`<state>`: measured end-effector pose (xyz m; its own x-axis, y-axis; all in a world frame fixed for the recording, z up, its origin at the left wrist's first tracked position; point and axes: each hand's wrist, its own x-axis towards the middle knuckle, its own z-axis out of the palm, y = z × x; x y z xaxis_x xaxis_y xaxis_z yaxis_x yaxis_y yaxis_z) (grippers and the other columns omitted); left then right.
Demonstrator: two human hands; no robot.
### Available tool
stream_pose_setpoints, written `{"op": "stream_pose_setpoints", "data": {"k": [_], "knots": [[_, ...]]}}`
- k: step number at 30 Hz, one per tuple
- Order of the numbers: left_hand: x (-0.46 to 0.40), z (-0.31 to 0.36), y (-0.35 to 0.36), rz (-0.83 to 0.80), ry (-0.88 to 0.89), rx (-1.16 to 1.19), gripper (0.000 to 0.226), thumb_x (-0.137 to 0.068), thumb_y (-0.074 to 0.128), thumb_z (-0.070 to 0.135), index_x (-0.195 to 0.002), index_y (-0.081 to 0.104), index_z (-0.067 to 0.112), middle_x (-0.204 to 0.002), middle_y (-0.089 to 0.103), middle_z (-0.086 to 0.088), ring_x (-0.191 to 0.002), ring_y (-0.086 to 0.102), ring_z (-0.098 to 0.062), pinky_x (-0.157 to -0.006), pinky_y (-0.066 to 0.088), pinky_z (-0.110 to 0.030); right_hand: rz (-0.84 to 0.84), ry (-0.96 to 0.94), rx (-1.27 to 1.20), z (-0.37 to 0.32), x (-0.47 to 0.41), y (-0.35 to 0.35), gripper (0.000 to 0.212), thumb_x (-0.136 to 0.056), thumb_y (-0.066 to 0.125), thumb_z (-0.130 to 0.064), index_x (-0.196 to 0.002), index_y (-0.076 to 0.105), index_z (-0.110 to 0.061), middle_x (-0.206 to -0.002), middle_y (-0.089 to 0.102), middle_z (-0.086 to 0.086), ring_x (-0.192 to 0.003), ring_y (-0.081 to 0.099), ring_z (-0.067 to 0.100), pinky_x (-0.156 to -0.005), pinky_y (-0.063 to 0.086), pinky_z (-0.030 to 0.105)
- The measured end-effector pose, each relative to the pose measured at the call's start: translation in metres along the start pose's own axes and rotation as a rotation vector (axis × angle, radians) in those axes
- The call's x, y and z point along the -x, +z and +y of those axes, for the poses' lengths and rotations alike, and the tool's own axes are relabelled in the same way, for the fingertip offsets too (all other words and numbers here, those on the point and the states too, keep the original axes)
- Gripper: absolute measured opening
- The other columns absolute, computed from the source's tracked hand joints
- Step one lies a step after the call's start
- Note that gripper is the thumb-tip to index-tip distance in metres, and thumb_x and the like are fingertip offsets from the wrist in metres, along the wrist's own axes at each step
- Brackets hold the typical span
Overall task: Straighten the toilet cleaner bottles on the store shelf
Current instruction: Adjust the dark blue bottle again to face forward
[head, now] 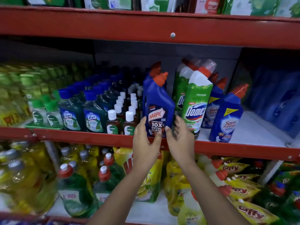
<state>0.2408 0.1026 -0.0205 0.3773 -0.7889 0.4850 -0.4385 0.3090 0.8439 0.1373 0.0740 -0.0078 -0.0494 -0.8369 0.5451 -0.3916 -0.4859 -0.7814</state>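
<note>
Hands come first, nearest to us: the left hand (145,137) and the right hand (179,136) reach up from below, one on each side of the blue Harpic bottle (158,108). Fingers are spread and curled toward its lower part, with the left fingertips touching its side and the right thumb on its label, so it looks lightly cupped between both hands, not squeezed tight. I think two hands are used so the tall bottle can be turned and pushed straight without tipping. It stands at the front edge of the red shelf (97,135), label facing out, leaning a little to the left. Just beside it on the right is the green Domex bottle (197,103), and it leans too. Farther right, the blue Sani Fresh bottle (226,116) stands by itself and tilts right, with bare white shelf around it. So these cleaners do not make a neat row yet. To the left are small brown Dettol bottles (112,122) with white caps, and green Lizol bottles (93,114) past them. Behind the front cleaners are more red caps, but those bottles are mostly hidden, so I cannot tell how many there are. Far left and far right are blurry. Packs on the top shelf are cut off by the edge.
</note>
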Motion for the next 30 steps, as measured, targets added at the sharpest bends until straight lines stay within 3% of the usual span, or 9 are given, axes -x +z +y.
{"op": "stream_pose_setpoints", "data": {"k": [3, 8, 13, 19, 24, 28, 30], "knots": [[-0.006, -0.004, -0.005, -0.049, -0.029, 0.042, 0.063, -0.083, 0.066, 0.033, -0.14, 0.039, 0.028, -0.132, 0.06, 0.005, -0.122, 0.057, -0.012, -0.104, 0.049, -0.042, -0.016, 0.009, 0.024, -0.001, -0.006, -0.001, 0.039, -0.089, 0.059, -0.01, -0.128, 0.054, -0.014, -0.106, 0.063, -0.011, -0.101, 0.066, 0.011, -0.092, 0.056, 0.041], [-0.01, -0.004, -0.011, -0.086, -0.028, 0.116, 0.057, -0.083, 0.068, 0.019, -0.135, 0.046, 0.028, -0.119, 0.066, 0.009, -0.11, 0.063, -0.006, -0.099, 0.053, -0.039, -0.024, 0.038, 0.021, -0.001, -0.009, 0.001, 0.037, -0.088, 0.06, -0.008, -0.125, 0.056, -0.013, -0.114, 0.071, 0.001, -0.097, 0.068, 0.009, -0.087, 0.056, 0.026], [-0.012, -0.003, -0.014, -0.106, -0.036, 0.131, 0.06, -0.083, 0.069, 0.018, -0.136, 0.044, 0.027, -0.115, 0.065, 0.011, -0.106, 0.064, -0.005, -0.096, 0.054, -0.034, -0.037, 0.062, -0.012, -0.005, -0.011, 0.002, 0.039, -0.083, 0.07, -0.006, -0.118, 0.054, -0.011, -0.103, 0.063, -0.008, -0.092, 0.066, 0.006, -0.075, 0.053, 0.01], [-0.015, -0.002, -0.015, -0.128, -0.069, 0.139, 0.07, -0.083, 0.07, 0.019, -0.144, 0.036, 0.02, -0.123, 0.062, 0.005, -0.106, 0.061, -0.002, -0.094, 0.05, -0.024, -0.035, 0.066, 0.015, -0.006, -0.015, 0.012, 0.044, -0.078, 0.075, -0.004, -0.113, 0.05, -0.012, -0.104, 0.062, -0.006, -0.097, 0.069, 0.012, -0.074, 0.056, 0.014], [-0.018, -0.003, -0.013, -0.139, -0.083, 0.087, 0.081, -0.079, 0.065, 0.031, -0.149, 0.026, 0.02, -0.129, 0.061, 0.001, -0.118, 0.058, -0.012, -0.103, 0.046, -0.03, -0.035, 0.056, 0.041, -0.006, -0.018, 0.02, 0.047, -0.075, 0.079, -0.011, -0.111, 0.05, -0.012, -0.108, 0.065, -0.002, -0.097, 0.066, 0.012, -0.079, 0.057, 0.024], [-0.017, -0.002, -0.011, -0.139, -0.106, 0.067, 0.079, -0.084, 0.068, 0.02, -0.15, 0.024, 0.018, -0.13, 0.059, 0.0, -0.12, 0.057, -0.012, -0.098, 0.042, -0.021, -0.031, 0.071, -0.01, -0.005, -0.018, 0.019, 0.046, -0.076, 0.078, -0.009, -0.113, 0.051, -0.011, -0.106, 0.061, -0.005, -0.095, 0.063, 0.007, -0.069, 0.049, 0.003], [-0.016, 0.001, -0.01, -0.126, -0.105, 0.051, 0.081, -0.083, 0.068, 0.017, -0.15, 0.023, 0.018, -0.131, 0.058, -0.001, -0.12, 0.057, -0.014, -0.098, 0.044, -0.023, -0.012, 0.081, -0.061, -0.004, -0.017, 0.018, 0.045, -0.077, 0.077, -0.007, -0.116, 0.053, -0.011, -0.109, 0.065, 0.0, -0.097, 0.065, 0.01, -0.068, 0.048, 0.0]]}}
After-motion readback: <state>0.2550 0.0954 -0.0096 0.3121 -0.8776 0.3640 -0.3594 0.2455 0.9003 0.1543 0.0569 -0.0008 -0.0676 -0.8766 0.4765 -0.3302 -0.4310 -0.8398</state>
